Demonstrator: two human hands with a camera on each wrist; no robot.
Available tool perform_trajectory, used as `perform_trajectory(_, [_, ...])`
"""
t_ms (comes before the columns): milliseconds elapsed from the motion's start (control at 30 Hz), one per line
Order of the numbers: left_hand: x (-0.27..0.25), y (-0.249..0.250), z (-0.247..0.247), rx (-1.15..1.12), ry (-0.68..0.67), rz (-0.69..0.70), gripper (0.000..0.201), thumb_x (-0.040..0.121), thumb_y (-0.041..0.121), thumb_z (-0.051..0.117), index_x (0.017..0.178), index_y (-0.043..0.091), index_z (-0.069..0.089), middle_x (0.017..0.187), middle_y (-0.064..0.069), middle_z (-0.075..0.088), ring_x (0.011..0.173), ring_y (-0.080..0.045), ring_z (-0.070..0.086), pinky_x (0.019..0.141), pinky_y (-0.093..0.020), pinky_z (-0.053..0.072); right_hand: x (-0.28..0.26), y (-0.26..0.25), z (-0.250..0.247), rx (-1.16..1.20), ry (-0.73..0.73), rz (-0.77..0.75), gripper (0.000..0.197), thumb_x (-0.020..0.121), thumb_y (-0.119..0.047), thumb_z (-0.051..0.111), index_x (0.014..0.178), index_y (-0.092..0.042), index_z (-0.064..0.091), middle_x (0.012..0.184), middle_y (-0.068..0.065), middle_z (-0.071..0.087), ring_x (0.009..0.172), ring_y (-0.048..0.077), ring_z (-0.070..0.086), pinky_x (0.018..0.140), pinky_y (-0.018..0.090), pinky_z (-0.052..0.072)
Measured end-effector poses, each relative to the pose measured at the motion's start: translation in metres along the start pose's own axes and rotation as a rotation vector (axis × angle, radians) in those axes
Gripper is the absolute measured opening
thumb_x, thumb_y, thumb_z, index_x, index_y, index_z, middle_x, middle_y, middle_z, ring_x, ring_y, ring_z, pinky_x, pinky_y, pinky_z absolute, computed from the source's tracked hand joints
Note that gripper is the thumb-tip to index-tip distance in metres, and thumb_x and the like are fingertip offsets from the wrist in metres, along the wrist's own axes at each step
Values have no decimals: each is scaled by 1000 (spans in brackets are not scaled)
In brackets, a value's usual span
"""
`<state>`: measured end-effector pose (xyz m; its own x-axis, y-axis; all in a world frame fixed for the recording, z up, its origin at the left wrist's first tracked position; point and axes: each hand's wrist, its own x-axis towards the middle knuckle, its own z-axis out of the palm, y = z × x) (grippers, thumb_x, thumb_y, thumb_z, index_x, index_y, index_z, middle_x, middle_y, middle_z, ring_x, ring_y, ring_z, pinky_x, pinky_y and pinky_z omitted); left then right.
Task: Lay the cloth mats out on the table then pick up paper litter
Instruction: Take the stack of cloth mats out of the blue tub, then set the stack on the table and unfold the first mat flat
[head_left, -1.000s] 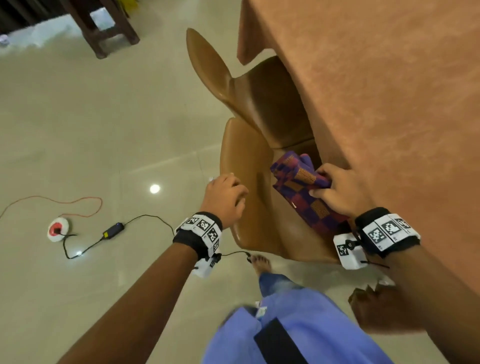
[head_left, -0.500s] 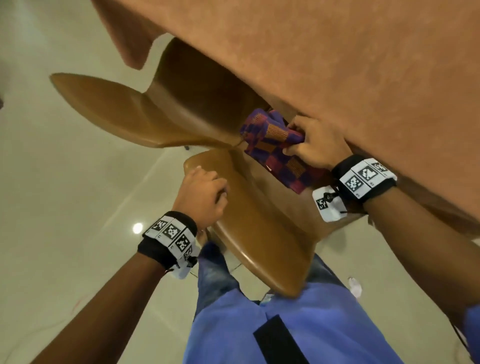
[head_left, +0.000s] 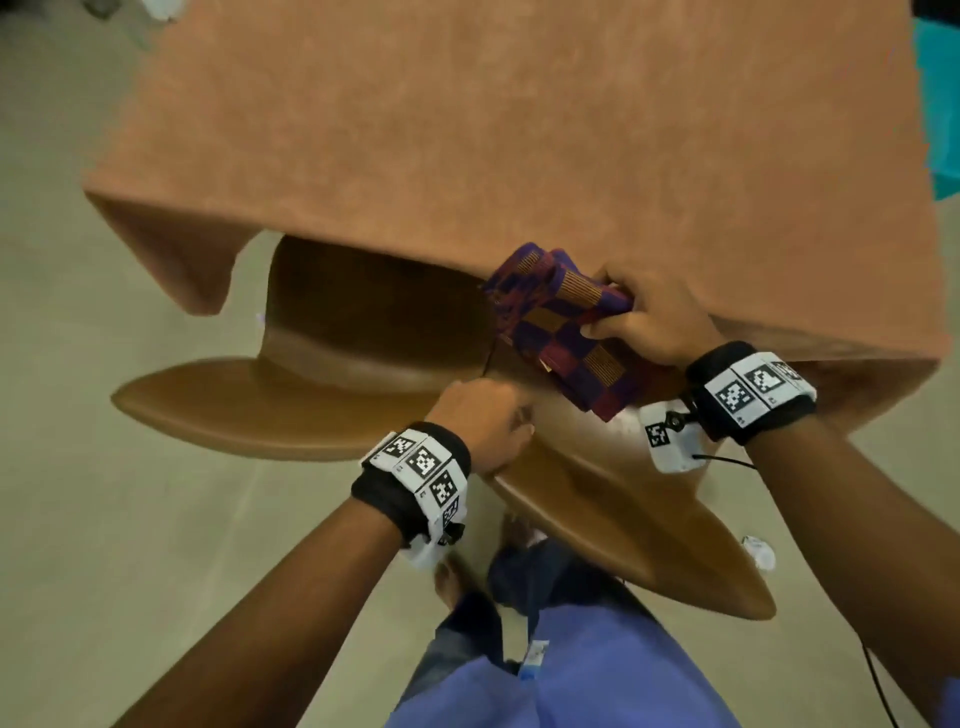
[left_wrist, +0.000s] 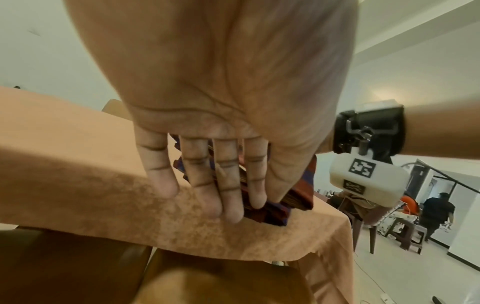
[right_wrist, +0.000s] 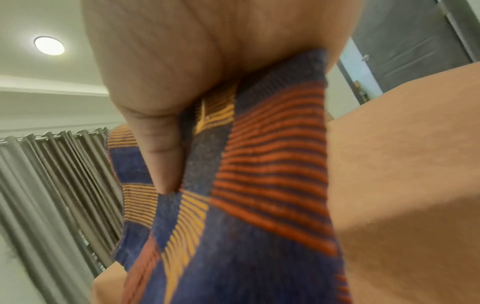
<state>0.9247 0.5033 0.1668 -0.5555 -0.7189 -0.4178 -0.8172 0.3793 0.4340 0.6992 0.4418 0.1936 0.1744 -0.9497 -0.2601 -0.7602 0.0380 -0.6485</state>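
A folded stack of purple, red and orange checked cloth mats (head_left: 561, 322) is held at the near edge of the table (head_left: 519, 130), which is covered by an orange-brown cloth. My right hand (head_left: 649, 322) grips the stack, thumb on one face and fingers hidden behind; the right wrist view shows the mats (right_wrist: 246, 185) close up under the thumb. My left hand (head_left: 483, 421) hovers over the top edge of a brown chair (head_left: 623, 519). In the left wrist view its fingers (left_wrist: 228, 181) are straight and hold nothing. A small white scrap of paper (head_left: 758, 551) lies on the floor.
A second brown chair (head_left: 363, 332) is tucked under the table's left corner. My legs and feet stand between the chairs on a pale tiled floor (head_left: 130, 545). A teal object (head_left: 940, 104) lies at the table's far right edge.
My right hand has lifted the mats off the chair seat up to the table's edge. My view has swung round to face the table. My left hand has moved over the chair back.
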Motion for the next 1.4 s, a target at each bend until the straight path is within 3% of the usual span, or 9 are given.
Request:
perform_trajectory(367, [125,-112,-140,66,269,-271,45,83,38,64,126,26,55,128,-3,59,115,-26,55,93,-41,47,124,-1,-47,297,389,87,30,72,-25,74,99,-27,61,95,-4,67,87,20,62,75,36,46])
perform_trajectory(500, [185,-155,-173,160,153,-388,80,73,48,74,142,30,38,150,-4,39,132,-31,42,102,-52,41,197,0,-57,384,491,164,27,72,-26,75,91,-31,56,94,-4,67,86,21,62,72,34,45])
perform_trajectory(767, [293,-209,-218,258,43,-301,110,61,52,83,150,28,22,159,-11,17,146,-29,18,117,-42,23,357,10,-89,530,640,253,23,74,-26,72,91,-20,59,97,3,71,90,24,67,83,42,54])
perform_trajectory(900, [316,-231,-208,219,-7,-249,110,48,55,83,142,30,33,152,-5,30,138,-36,31,109,-46,37,445,50,-99,724,610,297,41,61,-32,81,97,-15,72,97,5,76,88,24,72,82,47,59])
perform_trajectory(967, [321,-242,-203,175,-13,-237,111,49,51,86,144,34,32,155,-3,24,141,-36,25,112,-47,32,477,63,-98,808,576,330,55,52,-35,84,101,-13,73,99,6,76,91,25,73,82,49,59])
perform_trajectory(1100, [323,-246,-198,98,-20,-251,113,53,43,90,146,41,27,161,4,7,147,-32,7,111,-59,29,474,70,-100,366,615,539,48,74,-34,79,116,-14,66,106,2,68,100,22,67,78,28,50])
perform_trajectory(1200, [323,-245,-198,34,-27,-278,113,54,36,91,146,42,27,161,7,4,148,-30,2,111,-61,27,466,80,-100,-88,650,553,76,73,-51,75,132,-10,49,131,14,54,120,33,52,97,40,44])
perform_trajectory(1333, [323,-244,-200,5,-24,-282,113,53,33,92,146,42,27,161,7,2,148,-30,-1,111,-62,26,457,72,-95,-264,804,256,63,72,-48,74,124,-19,54,124,11,53,112,31,50,93,40,43])
perform_trajectory(1400, [323,-244,-201,8,-20,-281,114,52,34,92,145,43,28,162,7,3,148,-30,0,111,-62,26,453,67,-86,-325,686,96,53,77,-53,67,116,-18,60,114,9,59,103,28,56,87,39,45])
